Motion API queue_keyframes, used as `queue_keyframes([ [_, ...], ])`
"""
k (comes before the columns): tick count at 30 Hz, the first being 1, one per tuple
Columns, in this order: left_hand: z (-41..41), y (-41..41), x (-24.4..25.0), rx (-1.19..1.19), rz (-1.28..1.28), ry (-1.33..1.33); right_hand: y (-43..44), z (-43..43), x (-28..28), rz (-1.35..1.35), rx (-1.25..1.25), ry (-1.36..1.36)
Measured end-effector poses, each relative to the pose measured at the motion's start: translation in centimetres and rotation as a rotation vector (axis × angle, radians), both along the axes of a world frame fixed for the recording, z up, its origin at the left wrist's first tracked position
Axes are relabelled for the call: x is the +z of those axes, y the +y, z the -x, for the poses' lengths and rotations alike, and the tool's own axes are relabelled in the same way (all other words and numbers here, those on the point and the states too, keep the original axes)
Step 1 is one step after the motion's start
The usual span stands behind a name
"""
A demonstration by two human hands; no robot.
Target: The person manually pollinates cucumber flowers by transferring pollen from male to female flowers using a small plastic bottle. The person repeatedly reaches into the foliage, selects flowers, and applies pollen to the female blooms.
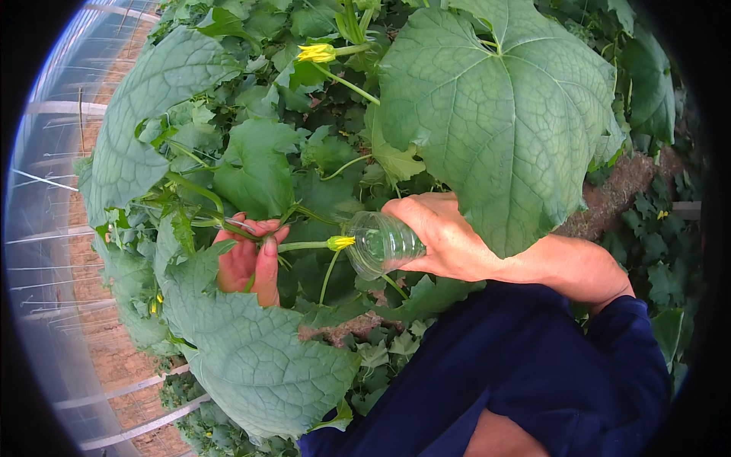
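Note:
My left hand (257, 257) pinches a green vine stem (237, 229) between thumb and fingers, its wrist hidden by a large leaf (262, 348). Just right of the thumb, a slender young gourd fruit (302, 246) points sideways, tipped with a yellow flower (341, 243). My right hand (437, 234) grips a clear ribbed plastic bottle or cup (385, 243), held on its side. The wide end of this container faces the flower and lies right at its tip; whether they touch, I cannot tell. A broad leaf (508, 108) covers part of my right forearm.
Another yellow flower (317, 53) grows on a stalk near the top. Dense gourd foliage (257, 165) surrounds both hands. At left, clear plastic sheeting (51, 240) with pale ribs (131, 388) borders bare brown soil (114, 337). More soil (617, 194) shows at right.

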State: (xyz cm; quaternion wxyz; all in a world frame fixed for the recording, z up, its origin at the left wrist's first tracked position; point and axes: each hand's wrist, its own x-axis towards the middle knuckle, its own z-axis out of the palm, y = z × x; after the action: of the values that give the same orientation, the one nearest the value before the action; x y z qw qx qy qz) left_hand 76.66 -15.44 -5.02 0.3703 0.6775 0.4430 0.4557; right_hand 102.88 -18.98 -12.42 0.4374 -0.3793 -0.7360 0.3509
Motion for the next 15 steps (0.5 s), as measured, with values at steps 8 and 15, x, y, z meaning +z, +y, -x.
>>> queue_keyframes([
  [8, 2.2, 3.5, -3.3, -0.078, 0.066, -0.100, -0.8, -2.4, 3.5, -0.200, -0.046, -0.106],
  [15, 2.3, 3.3, -5.5, 0.132, 0.048, -0.225, -1.1, -6.4, 7.3, -0.317, -0.375, -0.119],
])
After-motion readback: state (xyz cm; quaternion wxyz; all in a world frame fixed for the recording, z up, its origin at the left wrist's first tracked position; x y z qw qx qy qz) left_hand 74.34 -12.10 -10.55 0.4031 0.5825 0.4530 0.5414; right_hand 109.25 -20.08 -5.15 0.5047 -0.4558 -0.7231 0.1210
